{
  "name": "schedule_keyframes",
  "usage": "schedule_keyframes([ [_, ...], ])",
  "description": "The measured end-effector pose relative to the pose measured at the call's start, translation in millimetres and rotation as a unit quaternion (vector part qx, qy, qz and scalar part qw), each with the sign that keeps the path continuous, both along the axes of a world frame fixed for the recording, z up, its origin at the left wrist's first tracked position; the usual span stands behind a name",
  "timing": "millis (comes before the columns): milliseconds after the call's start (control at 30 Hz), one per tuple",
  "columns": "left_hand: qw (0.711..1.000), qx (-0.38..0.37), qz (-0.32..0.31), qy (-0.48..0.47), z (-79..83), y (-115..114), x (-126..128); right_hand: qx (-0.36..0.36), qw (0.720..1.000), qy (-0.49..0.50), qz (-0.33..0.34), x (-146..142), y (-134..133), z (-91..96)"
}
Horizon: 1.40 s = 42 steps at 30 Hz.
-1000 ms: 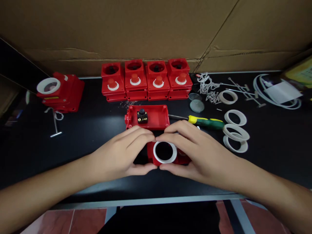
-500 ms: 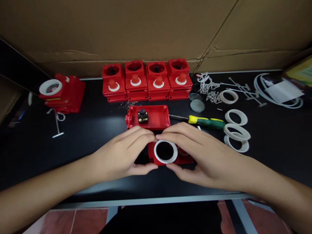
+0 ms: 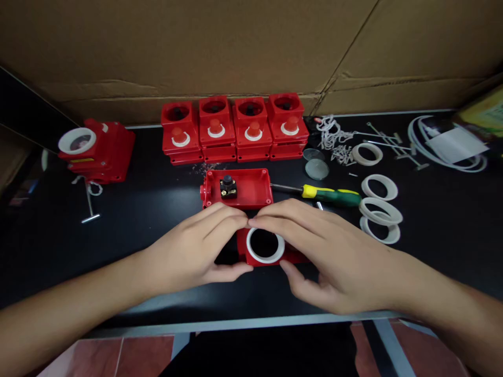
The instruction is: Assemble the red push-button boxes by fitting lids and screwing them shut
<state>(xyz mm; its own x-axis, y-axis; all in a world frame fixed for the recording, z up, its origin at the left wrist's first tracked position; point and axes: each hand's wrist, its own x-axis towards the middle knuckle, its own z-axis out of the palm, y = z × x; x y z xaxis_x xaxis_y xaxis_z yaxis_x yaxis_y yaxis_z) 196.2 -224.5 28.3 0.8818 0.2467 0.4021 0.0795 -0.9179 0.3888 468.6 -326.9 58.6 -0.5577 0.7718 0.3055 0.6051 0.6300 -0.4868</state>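
A red cover (image 3: 257,257) with a white ring (image 3: 265,246) set in its round opening lies on the black table (image 3: 157,204), near the front edge. My left hand (image 3: 192,251) grips the cover's left side, thumb at the front, fingers curled over the back. My right hand (image 3: 326,251) lies over its right side, fingertips on the ring's far rim, thumb just off the front edge. Right behind them sits an open red box base (image 3: 238,188) with a small black and brass switch (image 3: 228,187) inside.
Several red boxes with red buttons (image 3: 233,128) line the back, against a cardboard wall (image 3: 251,47). Another red unit (image 3: 96,149) stands at left. A yellow-green screwdriver (image 3: 330,195), white rings (image 3: 379,207), clear discs (image 3: 316,167) and small hardware (image 3: 338,141) lie at right.
My right thumb has slid away from the cover's front edge toward me. The left hand and the cover have stayed where they were.
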Motion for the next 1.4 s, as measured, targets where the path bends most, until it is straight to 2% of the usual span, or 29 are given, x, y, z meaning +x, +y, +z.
schedule_keyframes([
  [433,1.000,0.009,0.005,0.001,1.3,-0.8,-0.5,0.031,0.999,-0.029,-0.030,-1.6,2.2,-3.2],
  [733,1.000,0.017,0.003,0.002,1.4,0.3,-1.6,0.025,0.999,-0.027,-0.011,-1.6,-1.9,-2.8],
  [967,1.000,0.003,0.004,0.004,2.2,0.1,0.3,0.044,0.998,-0.033,-0.029,-2.8,1.8,-7.8],
  [1400,0.999,-0.029,0.000,0.014,2.4,-1.1,0.5,0.006,0.998,-0.051,-0.033,-0.7,0.9,-0.4],
])
